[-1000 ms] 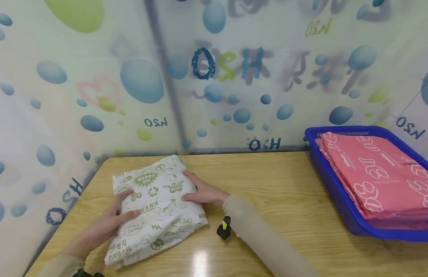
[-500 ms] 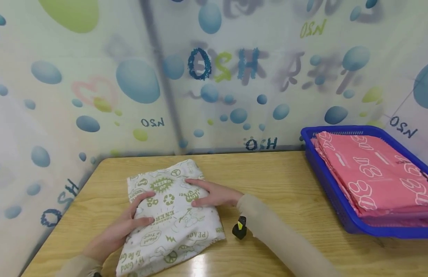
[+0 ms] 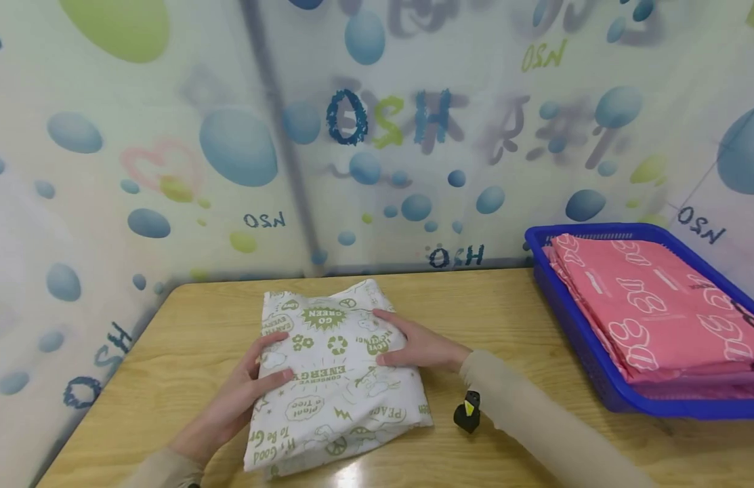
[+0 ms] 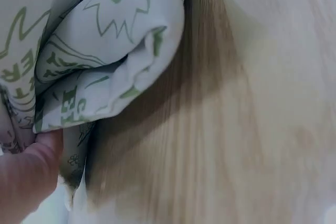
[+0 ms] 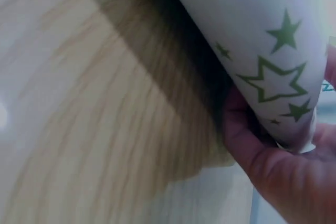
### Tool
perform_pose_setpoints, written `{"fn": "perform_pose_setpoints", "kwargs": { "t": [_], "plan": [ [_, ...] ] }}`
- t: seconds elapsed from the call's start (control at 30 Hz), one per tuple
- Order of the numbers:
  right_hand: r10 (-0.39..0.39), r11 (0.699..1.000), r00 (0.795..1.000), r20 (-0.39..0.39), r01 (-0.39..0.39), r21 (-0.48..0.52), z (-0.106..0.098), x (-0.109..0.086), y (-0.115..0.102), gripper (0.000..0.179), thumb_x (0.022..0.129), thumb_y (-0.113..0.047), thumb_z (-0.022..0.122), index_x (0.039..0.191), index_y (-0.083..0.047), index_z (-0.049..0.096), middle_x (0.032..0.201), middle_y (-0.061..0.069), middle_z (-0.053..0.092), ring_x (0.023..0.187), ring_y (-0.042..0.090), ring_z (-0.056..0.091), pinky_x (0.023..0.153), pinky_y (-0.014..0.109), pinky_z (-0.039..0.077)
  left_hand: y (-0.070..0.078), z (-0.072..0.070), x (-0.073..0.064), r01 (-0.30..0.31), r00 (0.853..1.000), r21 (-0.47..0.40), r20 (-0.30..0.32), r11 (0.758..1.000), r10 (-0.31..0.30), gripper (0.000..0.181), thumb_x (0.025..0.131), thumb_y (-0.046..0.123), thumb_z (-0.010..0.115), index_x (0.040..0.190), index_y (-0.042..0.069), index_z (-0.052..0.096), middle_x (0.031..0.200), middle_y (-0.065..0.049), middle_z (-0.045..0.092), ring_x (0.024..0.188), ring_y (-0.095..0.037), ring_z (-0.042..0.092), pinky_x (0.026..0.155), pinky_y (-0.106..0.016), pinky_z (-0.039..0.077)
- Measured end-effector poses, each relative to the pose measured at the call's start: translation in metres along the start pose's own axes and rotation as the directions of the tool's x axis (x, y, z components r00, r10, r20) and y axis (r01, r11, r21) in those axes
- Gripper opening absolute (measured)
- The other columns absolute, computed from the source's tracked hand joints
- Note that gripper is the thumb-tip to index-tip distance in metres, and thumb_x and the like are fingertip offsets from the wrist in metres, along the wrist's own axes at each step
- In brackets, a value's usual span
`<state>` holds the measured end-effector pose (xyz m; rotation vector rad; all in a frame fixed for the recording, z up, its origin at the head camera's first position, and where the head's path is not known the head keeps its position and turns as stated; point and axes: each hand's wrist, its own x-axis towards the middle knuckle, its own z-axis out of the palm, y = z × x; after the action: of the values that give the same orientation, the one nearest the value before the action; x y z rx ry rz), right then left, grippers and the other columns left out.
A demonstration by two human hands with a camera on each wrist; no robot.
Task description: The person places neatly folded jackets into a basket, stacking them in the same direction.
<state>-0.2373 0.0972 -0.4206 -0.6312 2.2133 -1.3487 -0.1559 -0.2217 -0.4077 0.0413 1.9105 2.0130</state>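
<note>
A folded white cloth (image 3: 328, 390) printed in green lies over the left-middle part of the wooden table, its far edge a little tilted. My left hand (image 3: 236, 400) grips its left side, with the thumb and a finger showing on top. On the opposite side, my right hand (image 3: 416, 342) holds the right edge in the same way. The left wrist view shows rolled layers of the cloth (image 4: 121, 40) beside my left thumb. In the right wrist view, fingers of my right hand (image 5: 278, 166) curl beneath the cloth's side; the rest are partly hidden.
A blue plastic basket (image 3: 587, 362) stands at the table's right side, holding pink folded cloth (image 3: 663, 305) with white print. Behind the wooden table (image 3: 474, 305) hangs a curtain (image 3: 377, 196) patterned with blue and green drops.
Both hands have moved the folded white cloth to the right across the table and turned it slightly, so it lies straighter. The head view has shifted a little; the basket stays put.
</note>
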Motion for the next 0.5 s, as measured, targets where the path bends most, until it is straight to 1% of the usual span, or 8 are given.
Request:
{"fn": "perform_pose_setpoints", "kwargs": {
  "t": [0.07,0.17,0.3,0.37,0.5],
  "plan": [
    [0.015,1.0,0.999,-0.031,-0.014,0.007,-0.004,-0.005,0.002,0.091,0.085,-0.03,0.075,0.155,-0.027,0.019,0.158,0.011,0.017,0.143,0.03,0.018,0.112,0.051,0.017,0.0,0.005,0.002,-0.016,1.0,-0.005,-0.016,1.0,0.016,0.063,0.094,0.008,0.062,0.145,0.023,0.027,0.119,-0.016,0.055,0.093,-0.028,0.066,0.075,-0.042,0.055],
    [0.042,0.999,0.997,-0.071,-0.04,0.03,-0.009,-0.014,0.004,0.098,0.082,-0.03,0.078,0.157,-0.025,0.013,0.159,0.012,0.013,0.143,0.031,0.016,0.113,0.05,0.015,0.001,0.012,0.005,-0.035,0.998,-0.009,-0.046,0.999,0.035,0.063,0.092,0.005,0.063,0.144,0.021,0.031,0.123,-0.016,0.049,0.094,-0.028,0.064,0.075,-0.042,0.055],
    [0.074,0.995,0.991,-0.111,-0.066,0.072,-0.014,-0.025,0.006,0.106,0.079,-0.031,0.081,0.157,-0.025,0.008,0.159,0.016,0.011,0.143,0.033,0.017,0.113,0.05,0.015,0.002,0.023,0.01,-0.037,0.995,-0.024,-0.092,0.999,0.035,0.063,0.09,0.002,0.064,0.142,0.019,0.033,0.126,-0.018,0.044,0.092,-0.028,0.064,0.074,-0.042,0.055],
    [0.078,0.995,0.989,-0.129,-0.068,0.075,-0.017,-0.029,0.007,0.107,0.079,-0.031,0.081,0.157,-0.025,0.008,0.158,0.017,0.012,0.141,0.034,0.021,0.113,0.05,0.017,0.004,0.027,0.012,-0.04,0.994,-0.03,-0.1,0.999,0.037,0.062,0.09,0.002,0.065,0.142,0.018,0.034,0.127,-0.018,0.043,0.091,-0.029,0.064,0.073,-0.041,0.055],
    [0.058,0.997,0.985,-0.161,-0.048,0.064,-0.027,-0.041,0.01,0.104,0.079,-0.031,0.081,0.156,-0.025,0.01,0.158,0.016,0.013,0.133,0.037,0.035,0.106,0.049,0.033,0.007,0.036,0.016,-0.056,0.996,-0.039,-0.078,0.998,0.053,0.06,0.09,0.002,0.065,0.141,0.016,0.036,0.13,-0.017,0.041,0.091,-0.028,0.064,0.071,-0.04,0.056]
  ]
}}
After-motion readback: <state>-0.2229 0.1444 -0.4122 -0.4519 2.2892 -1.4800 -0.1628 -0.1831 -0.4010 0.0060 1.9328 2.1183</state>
